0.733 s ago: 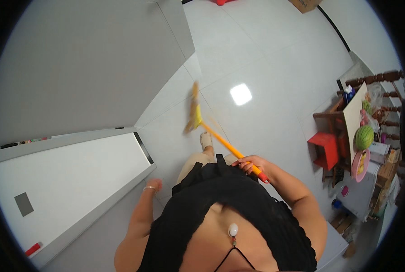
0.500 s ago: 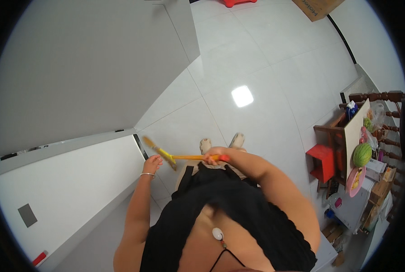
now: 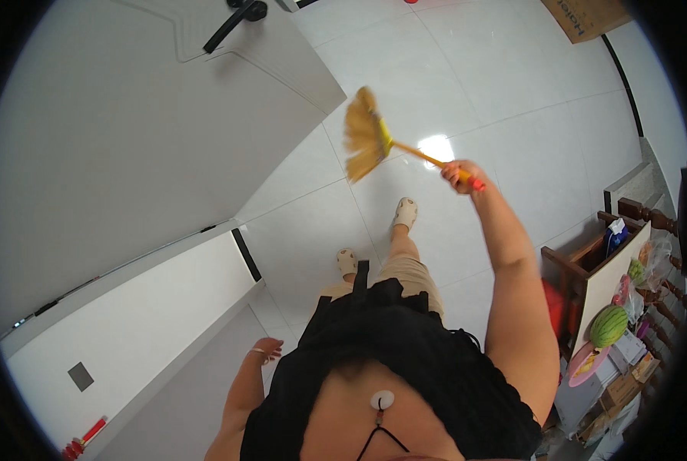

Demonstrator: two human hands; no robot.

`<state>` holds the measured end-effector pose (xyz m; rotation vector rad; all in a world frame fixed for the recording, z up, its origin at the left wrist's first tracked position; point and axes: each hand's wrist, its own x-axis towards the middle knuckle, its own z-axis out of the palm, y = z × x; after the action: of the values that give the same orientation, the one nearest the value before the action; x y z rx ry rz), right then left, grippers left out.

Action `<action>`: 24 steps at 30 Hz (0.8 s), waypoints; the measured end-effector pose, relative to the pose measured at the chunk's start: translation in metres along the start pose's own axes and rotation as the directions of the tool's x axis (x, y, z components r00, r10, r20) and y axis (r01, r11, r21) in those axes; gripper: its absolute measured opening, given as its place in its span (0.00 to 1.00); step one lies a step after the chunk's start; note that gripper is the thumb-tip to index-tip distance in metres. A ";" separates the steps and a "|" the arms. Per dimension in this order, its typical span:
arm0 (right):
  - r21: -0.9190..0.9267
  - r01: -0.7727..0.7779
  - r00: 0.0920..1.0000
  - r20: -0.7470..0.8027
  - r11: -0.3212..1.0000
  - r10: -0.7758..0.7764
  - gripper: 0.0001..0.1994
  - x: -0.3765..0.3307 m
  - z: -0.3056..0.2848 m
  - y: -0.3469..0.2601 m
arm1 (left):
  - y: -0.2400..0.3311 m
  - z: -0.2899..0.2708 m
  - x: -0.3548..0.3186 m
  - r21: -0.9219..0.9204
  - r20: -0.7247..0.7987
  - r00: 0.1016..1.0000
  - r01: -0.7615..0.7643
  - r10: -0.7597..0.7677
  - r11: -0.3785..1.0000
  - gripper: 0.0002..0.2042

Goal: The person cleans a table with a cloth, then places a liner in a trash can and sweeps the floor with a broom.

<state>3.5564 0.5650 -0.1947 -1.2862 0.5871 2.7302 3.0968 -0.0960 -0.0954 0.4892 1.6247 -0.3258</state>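
My right hand is wrapped round the orange handle of a broom, close to the handle's red end. The arm reaches forward and right of my body. The broom's straw head, with a yellow binding, points away to the left and looks slightly blurred. From this view I cannot tell whether the straw touches the floor. My left hand hangs low beside my left hip, a bracelet at its wrist. Its fingers are loosely stretched and hold nothing.
A grey door with a black handle stands at the left beside a white wall. On the right is a wooden table with a watermelon and a pink dish. A cardboard box sits far right on the tiled floor.
My right hand has swung the broom forward and to the right, away from my body. The left hand has dropped back toward my hip. One foot has stepped ahead.
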 end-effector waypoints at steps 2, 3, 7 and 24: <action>-0.143 0.160 0.957 -0.219 0.977 -0.189 0.04 -0.046 0.019 -0.029 | 0.107 -0.025 0.005 0.179 0.040 0.989 0.131 -0.140 0.975 0.20; -0.276 0.200 0.944 -0.202 0.940 -0.260 0.07 -0.049 0.028 -0.030 | 0.121 -0.042 0.009 0.412 -0.278 0.953 0.005 0.121 0.911 0.23; -0.580 0.399 0.867 -0.014 0.710 -0.498 0.10 -0.088 0.020 0.041 | 0.349 -0.186 -0.031 0.421 -0.652 0.621 -0.182 0.436 0.889 0.29; -0.600 0.228 0.865 -0.237 0.767 -0.442 0.07 -0.138 -0.076 0.003 | 0.682 -0.373 -0.113 0.611 -0.791 0.123 0.099 0.600 0.785 0.33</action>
<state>3.7005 0.5483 -0.1335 -1.8249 -0.4612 2.4249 3.1172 0.6619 0.1107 1.7616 2.6840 -0.1355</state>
